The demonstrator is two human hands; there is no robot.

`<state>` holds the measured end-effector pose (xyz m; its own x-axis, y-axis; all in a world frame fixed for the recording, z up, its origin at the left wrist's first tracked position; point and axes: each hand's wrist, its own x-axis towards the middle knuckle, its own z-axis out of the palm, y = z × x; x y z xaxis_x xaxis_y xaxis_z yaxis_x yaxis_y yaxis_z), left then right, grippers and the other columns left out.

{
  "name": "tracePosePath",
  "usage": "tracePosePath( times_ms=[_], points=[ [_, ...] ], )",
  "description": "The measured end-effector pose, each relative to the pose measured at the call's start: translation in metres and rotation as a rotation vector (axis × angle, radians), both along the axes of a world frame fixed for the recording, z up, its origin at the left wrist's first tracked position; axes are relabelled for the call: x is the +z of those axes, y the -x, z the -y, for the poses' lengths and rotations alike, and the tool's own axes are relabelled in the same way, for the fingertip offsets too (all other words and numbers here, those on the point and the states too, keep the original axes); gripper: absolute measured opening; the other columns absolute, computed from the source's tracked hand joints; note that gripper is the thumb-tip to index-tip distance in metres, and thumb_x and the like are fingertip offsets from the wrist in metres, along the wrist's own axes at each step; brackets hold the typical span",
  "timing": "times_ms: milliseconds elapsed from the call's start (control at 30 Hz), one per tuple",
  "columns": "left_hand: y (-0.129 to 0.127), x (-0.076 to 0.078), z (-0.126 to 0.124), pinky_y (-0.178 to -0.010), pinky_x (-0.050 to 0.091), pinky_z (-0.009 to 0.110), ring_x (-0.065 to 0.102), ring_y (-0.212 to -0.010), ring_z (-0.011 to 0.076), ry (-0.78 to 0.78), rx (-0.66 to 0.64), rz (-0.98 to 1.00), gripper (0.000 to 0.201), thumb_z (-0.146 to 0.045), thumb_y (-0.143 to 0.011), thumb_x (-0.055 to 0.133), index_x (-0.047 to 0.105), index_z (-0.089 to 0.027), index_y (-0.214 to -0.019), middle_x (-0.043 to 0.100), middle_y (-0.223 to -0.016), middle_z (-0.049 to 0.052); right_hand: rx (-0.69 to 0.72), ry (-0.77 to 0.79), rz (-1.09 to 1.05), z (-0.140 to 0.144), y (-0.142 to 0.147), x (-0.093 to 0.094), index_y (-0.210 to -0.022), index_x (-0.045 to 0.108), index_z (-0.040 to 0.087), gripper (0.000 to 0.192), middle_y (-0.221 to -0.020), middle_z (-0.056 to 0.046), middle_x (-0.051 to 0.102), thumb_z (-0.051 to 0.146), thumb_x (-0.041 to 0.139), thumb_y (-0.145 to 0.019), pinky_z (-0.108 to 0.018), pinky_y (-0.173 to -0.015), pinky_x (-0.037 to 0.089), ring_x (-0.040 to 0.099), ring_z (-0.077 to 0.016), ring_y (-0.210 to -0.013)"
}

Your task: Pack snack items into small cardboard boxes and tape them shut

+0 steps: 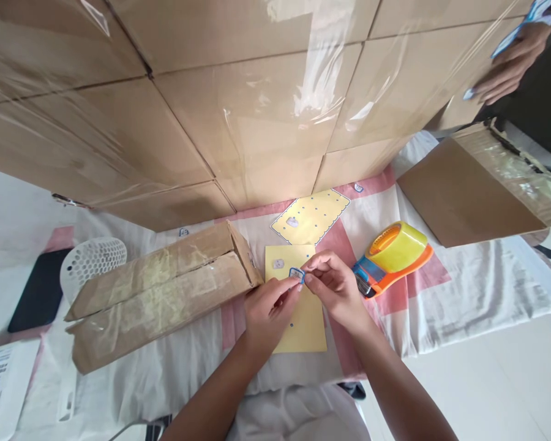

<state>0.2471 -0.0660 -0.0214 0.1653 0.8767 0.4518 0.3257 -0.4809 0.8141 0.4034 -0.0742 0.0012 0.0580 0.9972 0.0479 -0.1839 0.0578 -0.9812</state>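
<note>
My left hand (269, 312) and my right hand (335, 288) meet over a yellow sticker sheet (303, 324) lying on the cloth. Both pinch a small blue-edged sticker (296, 274) between fingertips, just above the sheet. One white sticker (278, 264) still sits on this sheet near its top left corner. A second yellow sheet (312, 215) with a scalloped edge lies farther back, with one sticker on it.
A long taped cardboard box (156, 294) lies left of my hands. An orange tape dispenser (392, 254) sits to the right. A wall of wrapped cartons (239, 104) stands behind. Another person's hand (509, 64) is at the top right, above a carton (468, 190). A white basket (92, 260) and dark phone (39, 291) lie left.
</note>
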Motion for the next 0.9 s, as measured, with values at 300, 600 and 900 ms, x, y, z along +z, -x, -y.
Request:
tracePosePath(
  times_ms=[300,600,900],
  points=[
    [0.000,0.009,-0.001,-0.049,0.043,0.017,0.050,-0.048,0.0059,0.086,0.046,0.030,0.005,-0.018,-0.090,0.064,0.068,-0.018,-0.088,0.062,-0.061,-0.004,0.006,-0.089,0.209,0.004,0.003,-0.002,-0.099,0.061,0.027,0.019,-0.092,0.002,0.061,0.011,0.064,-0.091,-0.021,-0.065,0.049,0.060,-0.0092,-0.074],
    [-0.001,0.000,0.002,-0.055,0.049,0.017,0.062,-0.056,0.0085,0.207,0.142,0.045,0.005,-0.020,-0.096,0.058,0.063,-0.020,-0.094,0.065,-0.064,-0.004,-0.167,-0.097,0.174,0.003,-0.002,-0.007,-0.097,0.059,0.025,0.016,-0.085,0.002,0.060,0.010,0.061,-0.093,-0.022,-0.064,0.045,0.056,-0.0104,-0.073],
    [-0.007,-0.012,-0.002,-0.054,0.036,0.030,0.062,-0.061,0.0162,-0.050,-0.118,-0.707,0.019,-0.017,-0.095,0.058,0.066,-0.021,-0.078,0.066,-0.064,0.000,-0.226,-0.100,0.062,0.000,-0.010,-0.003,-0.097,0.060,0.026,0.010,-0.089,0.001,0.060,0.018,0.066,-0.094,-0.026,-0.071,0.050,0.060,-0.0130,-0.082]
  ],
)
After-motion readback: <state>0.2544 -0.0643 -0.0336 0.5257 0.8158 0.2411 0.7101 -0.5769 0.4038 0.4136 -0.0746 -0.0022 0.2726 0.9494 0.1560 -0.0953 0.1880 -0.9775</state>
